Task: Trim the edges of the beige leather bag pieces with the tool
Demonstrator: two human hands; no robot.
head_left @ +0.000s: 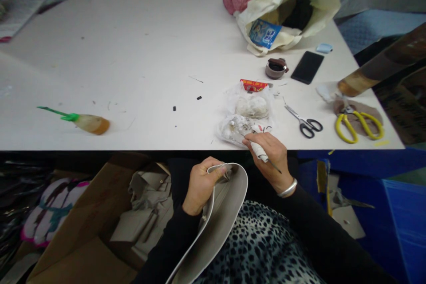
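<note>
My left hand (203,185) grips the rim of an open, beige leather-like bag (229,215) in front of my lap, with the thumb over the edge. A small metal stud shows on its side. My right hand (273,162) is closed around a thin metal tool with a white wrapped handle (258,151). This hand is at the table's front edge, beside a clear plastic bag (234,128) of whitish, dark-specked material. Whether the tool's far tip touches that material, I cannot tell. Just behind lies a second whitish lump (252,107) in plastic.
Scissors (303,122), yellow-handled snips (357,124), a phone (307,67) and a brown lid (276,68) lie to the right. A green-tipped glue bottle (89,123) lies left. A cloth tote (289,13) sits behind. Below left, a cardboard box (89,217) holds beige pieces.
</note>
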